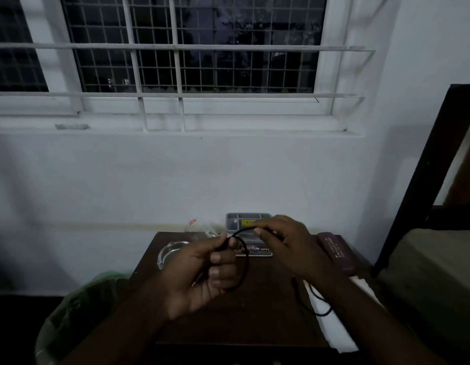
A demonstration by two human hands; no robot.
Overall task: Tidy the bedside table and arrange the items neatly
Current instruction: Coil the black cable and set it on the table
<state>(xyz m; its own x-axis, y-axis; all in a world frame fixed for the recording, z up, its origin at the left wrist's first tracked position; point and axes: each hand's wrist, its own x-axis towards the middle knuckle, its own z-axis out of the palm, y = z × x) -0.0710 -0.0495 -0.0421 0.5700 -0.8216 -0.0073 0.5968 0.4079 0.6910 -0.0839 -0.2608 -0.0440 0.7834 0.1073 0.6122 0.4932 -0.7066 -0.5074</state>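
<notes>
In the head view, low in the centre of the frame, the left hand (pixel 210 270) is nearest to the camera. Its fingers are curled together around a thin black cable (pixel 243 259), which makes a round loop just to the right of the fist. The right hand (pixel 286 243), a little higher and to the right, pinches the top of the same loop between thumb and fingertips. The rest of the cable hangs under the right wrist and lies over a white folded cloth (pixel 331 320) at the lower right edge of the table.

Under both hands is the bedside table (pixel 255 320), dark wood with a matt, flat top. On its left back corner stands a clear glass ashtray (pixel 170 252) with thick rounded walls. Behind it, a transparent round lid (pixel 198 227) leans near the wall. At the back centre is a grey plastic box (pixel 248 221) with compartments, and below it a flat card with printed letters (pixel 256 250). On the right lies a long maroon spectacle case (pixel 336 252). At the lower left there is a green plastic bag (pixel 78 309), glossy and wrinkled.
</notes>
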